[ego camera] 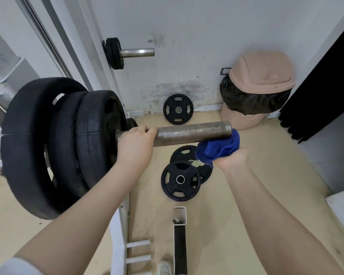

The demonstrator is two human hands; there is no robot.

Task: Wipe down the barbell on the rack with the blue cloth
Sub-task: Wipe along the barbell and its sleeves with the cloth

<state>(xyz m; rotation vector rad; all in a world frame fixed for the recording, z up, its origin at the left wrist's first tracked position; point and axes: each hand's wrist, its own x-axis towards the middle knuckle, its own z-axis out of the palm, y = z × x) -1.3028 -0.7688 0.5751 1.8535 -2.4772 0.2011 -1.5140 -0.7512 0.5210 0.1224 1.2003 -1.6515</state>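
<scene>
- Left hand [136,141] was clenched around the dull, rust-speckled steel barbell sleeve [193,132], just outboard of the three stacked black rubber plates [68,139].
- Right hand [231,157] gripped the bunched blue cloth [218,148], which touched the underside of the sleeve at its free end.
- Judgement: wiping looked barely underway; the sleeve remained spotted and the shaft inboard of the plates was out of view.
- Beyond and below the sleeve, small black plates [180,180] lay on the tan floor.
</scene>
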